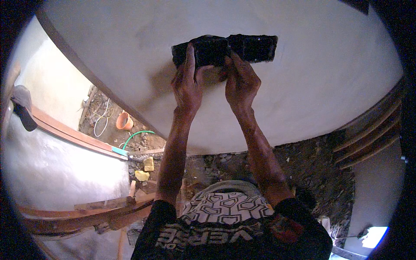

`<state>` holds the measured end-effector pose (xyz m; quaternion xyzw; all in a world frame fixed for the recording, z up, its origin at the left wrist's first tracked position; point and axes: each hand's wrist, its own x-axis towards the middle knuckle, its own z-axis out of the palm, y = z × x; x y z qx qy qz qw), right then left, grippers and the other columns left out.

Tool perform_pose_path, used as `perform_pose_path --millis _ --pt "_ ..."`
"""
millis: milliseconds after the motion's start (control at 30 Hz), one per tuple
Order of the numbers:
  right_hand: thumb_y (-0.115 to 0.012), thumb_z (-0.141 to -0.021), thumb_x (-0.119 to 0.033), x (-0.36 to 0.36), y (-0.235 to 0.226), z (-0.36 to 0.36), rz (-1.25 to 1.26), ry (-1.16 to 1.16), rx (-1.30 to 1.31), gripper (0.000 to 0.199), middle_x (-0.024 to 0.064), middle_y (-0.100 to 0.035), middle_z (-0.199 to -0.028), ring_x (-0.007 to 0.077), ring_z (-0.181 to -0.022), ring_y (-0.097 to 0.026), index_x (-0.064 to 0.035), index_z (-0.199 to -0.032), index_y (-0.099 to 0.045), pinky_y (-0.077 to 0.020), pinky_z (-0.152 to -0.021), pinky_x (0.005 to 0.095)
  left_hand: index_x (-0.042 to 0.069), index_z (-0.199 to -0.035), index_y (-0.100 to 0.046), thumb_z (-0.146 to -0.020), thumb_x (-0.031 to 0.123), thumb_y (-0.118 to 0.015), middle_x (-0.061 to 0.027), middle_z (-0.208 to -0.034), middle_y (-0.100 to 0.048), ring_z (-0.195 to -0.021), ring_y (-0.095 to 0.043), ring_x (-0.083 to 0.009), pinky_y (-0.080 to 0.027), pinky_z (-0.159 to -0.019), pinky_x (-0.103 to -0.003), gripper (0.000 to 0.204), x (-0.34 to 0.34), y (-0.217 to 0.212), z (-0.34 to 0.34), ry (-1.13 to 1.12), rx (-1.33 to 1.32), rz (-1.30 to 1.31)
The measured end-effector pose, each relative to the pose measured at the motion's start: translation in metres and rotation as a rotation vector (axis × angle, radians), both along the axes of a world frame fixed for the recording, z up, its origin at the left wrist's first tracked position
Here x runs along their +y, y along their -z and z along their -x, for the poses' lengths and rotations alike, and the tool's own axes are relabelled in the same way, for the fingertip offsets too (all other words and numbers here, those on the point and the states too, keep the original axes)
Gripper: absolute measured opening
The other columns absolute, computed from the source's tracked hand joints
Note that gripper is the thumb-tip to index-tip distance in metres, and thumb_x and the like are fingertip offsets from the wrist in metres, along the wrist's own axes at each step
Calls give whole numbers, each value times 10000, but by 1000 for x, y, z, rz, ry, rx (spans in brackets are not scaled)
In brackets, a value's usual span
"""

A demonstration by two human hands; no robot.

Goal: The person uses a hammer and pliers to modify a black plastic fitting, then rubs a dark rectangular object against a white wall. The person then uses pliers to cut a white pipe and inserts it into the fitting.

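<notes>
Black box [225,49], rectangular, two compartments side by side, sits in a cut recess in the pale plastered wall [312,86], at approx 12 o'clock of the head view.

Head view:
- Left hand [187,86]: raised, palm to wall at 11 o'clock, fingers run up over the box's left half, thumb out to the right under its lower edge. Pressed on the box; not wrapped round it.
- Right hand [241,83]: just beside the left, fingertips on the lower edge at the divider btwn compartments. Also pressed on, not clamped. Hands close together, not touching as far as can be seen.
- Box left half mostly covered by fingers; right half clear, dark and open-faced. Edges of the recess look ragged. Whether the box is flush w/ the plaster: cannot tell.
- Both forearms come up from 6 o'clock; patterned cloth and a dark shirt at the bottom edge.
- Surroundings: orange bucket [124,121] and green hose [136,135] on bare ground at 9 o'clock; yellow blocks [145,170] and timber offcuts [104,203] at 7–8 o'clock; rubble floor [312,169] at 4–5 o'clock; wooden frame [368,134] at 3 o'clock.

Risks (judgement):
- Box held by finger pressure only; if either hand eases off, it may tip or drop out of the recess onto the rubble.
- Uneven push, left vs right, could seat it skewed.
- Ragged plaster edge may crumble under pressure, loosening the fit.
- Loose debris underfoot: poss. slip while reaching overhead.
</notes>
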<state>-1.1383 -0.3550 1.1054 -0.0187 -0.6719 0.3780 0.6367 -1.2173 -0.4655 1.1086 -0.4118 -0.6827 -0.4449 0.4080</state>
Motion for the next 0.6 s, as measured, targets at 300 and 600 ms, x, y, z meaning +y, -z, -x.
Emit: perform_pose_path --millis 300,600 --pt "-646 -844 11 0 6 5 7 16 40 313 143 -719 -956 263 -811 -700 -42 -1148 -699 -567 -719 339 27 -1480 -379 -891 95 -679 -218 -1300 -602 -1080 -652 -372 -547 -879 -421 665 1 -2 3 -6 60 15" --pt "-608 -885 3 2 2 11 -79 128 83 302 105 -672 -815 177 -684 -629 -13 -1178 -679 -510 -614 309 60 -1501 -355 -842 16 -709 -211 -1244 -635 -1041 -671 -356 -571 -826 -404 749 2 -6 4 24 51 57"
